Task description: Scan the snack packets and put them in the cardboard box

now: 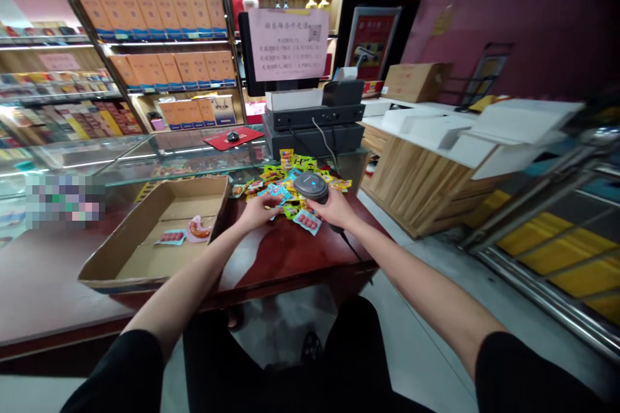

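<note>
1. At twelve o'clock, small packets point(278, 192) are lying heaped on the counter point(290, 264).
2. The right hand point(336, 206) is gripping the scanner point(310, 186), fingers wrapping its handle.
3. The left hand point(261, 211) is bordering the heap at eight o'clock; whether its fingers are pinching a packet cannot be told.
4. Caution: the cable point(351, 245), trailing at five o'clock, is risking a snag, jerking the scanner and scattering packets.

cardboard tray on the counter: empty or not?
Not empty: the cardboard tray holds a packet and a curved, orange-brown item, with bare cardboard around them.
</note>
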A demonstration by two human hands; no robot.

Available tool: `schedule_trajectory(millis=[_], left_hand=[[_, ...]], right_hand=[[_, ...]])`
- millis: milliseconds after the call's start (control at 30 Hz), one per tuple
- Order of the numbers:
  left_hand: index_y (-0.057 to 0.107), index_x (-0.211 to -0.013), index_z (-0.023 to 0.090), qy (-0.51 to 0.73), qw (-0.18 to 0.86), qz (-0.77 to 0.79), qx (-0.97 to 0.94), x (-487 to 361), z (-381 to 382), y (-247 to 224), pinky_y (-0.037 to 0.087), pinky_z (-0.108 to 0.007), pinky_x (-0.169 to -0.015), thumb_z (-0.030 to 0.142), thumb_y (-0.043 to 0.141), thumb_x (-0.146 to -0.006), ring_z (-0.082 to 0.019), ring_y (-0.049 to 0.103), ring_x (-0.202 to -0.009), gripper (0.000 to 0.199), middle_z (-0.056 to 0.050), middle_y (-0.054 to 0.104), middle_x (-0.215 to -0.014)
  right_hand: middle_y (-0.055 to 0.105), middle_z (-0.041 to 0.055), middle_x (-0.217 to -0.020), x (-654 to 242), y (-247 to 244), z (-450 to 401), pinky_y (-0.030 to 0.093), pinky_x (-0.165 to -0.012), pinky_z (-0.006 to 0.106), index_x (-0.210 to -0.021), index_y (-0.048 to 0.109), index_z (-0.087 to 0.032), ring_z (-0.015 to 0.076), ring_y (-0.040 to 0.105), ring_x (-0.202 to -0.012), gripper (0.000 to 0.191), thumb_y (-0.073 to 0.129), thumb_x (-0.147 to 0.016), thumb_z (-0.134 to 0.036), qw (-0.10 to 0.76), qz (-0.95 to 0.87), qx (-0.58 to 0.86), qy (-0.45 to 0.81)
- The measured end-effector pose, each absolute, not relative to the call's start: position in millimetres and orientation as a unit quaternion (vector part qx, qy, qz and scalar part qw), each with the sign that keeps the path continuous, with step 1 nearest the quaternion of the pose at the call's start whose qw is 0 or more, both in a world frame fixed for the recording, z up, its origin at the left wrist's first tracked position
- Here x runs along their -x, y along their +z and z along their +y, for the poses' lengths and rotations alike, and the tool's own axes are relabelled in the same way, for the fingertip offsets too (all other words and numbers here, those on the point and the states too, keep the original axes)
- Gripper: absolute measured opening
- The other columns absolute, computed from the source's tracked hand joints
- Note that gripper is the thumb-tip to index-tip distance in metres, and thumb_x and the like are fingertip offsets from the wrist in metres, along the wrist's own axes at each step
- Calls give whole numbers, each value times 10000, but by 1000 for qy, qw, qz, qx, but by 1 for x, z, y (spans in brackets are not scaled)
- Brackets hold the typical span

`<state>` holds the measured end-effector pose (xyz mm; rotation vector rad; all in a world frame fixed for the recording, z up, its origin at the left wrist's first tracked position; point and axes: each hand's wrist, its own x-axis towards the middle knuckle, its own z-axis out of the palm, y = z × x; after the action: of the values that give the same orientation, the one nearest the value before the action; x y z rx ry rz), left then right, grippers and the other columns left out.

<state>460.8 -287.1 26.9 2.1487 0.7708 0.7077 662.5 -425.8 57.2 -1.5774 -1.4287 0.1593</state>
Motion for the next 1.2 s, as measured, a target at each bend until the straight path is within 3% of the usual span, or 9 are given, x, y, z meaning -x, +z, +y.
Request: schedule_trajectory(millis=[133, 300, 400, 500, 600, 700, 833, 1033, 1200], left_hand=[[716, -1131, 232, 151, 165, 139, -965, -510, -312, 9, 437, -384, -1006, 109, 654, -685, -280, 584, -1140, 466, -90, 673, -1206], [739, -1036, 186, 107, 72, 114, -985, -530, -324, 3, 455, -385, -942, 113, 586, -738, -283, 594, -1069, 343, -132, 678, -1075], [750, -973, 173, 160, 150, 169, -961, -528, -319, 4, 485, -329, -863, 174, 587, -789, -248, 634, -955, 246, -111, 697, -985], [751, -901, 162, 221, 313, 284, -879, -521, -306, 14, 508, -289, -737, 286, 627, -821, -205, 658, -779, 192, -53, 702, -795], [715, -884, 146, 249, 518, 354, -738, -508, -292, 32, 513, -256, -608, 350, 744, -749, -163, 650, -645, 247, -31, 701, -740], [683, -903, 153, 264, 643, 347, -630, -491, -285, 53, 508, -222, -539, 314, 832, -666, -128, 643, -595, 322, -41, 721, -787], [685, -916, 174, 251, 676, 346, -601, -472, -286, 71, 474, -197, -458, 312, 860, -642, -113, 615, -528, 353, -32, 717, -739], [692, -872, 160, 271, 699, 330, -574, -462, -281, 68, 522, -227, -502, 280, 893, -586, -134, 645, -555, 370, -47, 727, -750], [717, -884, 151, 278, 682, 344, -583, -461, -277, 66, 483, -206, -447, 278, 897, -568, -137, 648, -548, 385, -61, 736, -770]], right_hand=[[752, 85, -853, -674, 57, -454, 566, -770, 384, -896, 700, -203, 297, 709, -920, 181, 695, -731, -279, 469, -554, 686, 46], [740, 79, -770, -682, 57, -476, 564, -736, 373, -839, 684, -200, 280, 718, -849, 146, 689, -743, -309, 453, -536, 711, 45], [734, 68, -734, -682, 58, -480, 560, -742, 357, -841, 685, -190, 267, 721, -830, 139, 685, -750, -296, 457, -539, 705, 54], [733, 62, -726, -677, 59, -480, 559, -750, 345, -861, 692, -184, 260, 723, -839, 149, 682, -756, -289, 463, -541, 699, 68], [736, 66, -741, -668, 61, -476, 560, -755, 340, -884, 697, -182, 262, 722, -861, 169, 691, -751, -287, 474, -542, 690, 78], [739, 70, -754, -658, 63, -470, 564, -760, 343, -910, 702, -178, 264, 718, -875, 191, 700, -745, -274, 489, -552, 671, 83], [746, 66, -796, -646, 69, -463, 564, -784, 352, -929, 709, -179, 266, 712, -916, 199, 695, -745, -254, 495, -573, 647, 86], [751, 63, -839, -637, 75, -455, 562, -801, 348, -991, 705, -180, 259, 708, -939, 256, 678, -739, -217, 493, -587, 637, 83], [749, 64, -828, -633, 77, -453, 564, -792, 355, -1009, 708, -182, 256, 710, -913, 281, 686, -731, -213, 482, -601, 632, 83]])
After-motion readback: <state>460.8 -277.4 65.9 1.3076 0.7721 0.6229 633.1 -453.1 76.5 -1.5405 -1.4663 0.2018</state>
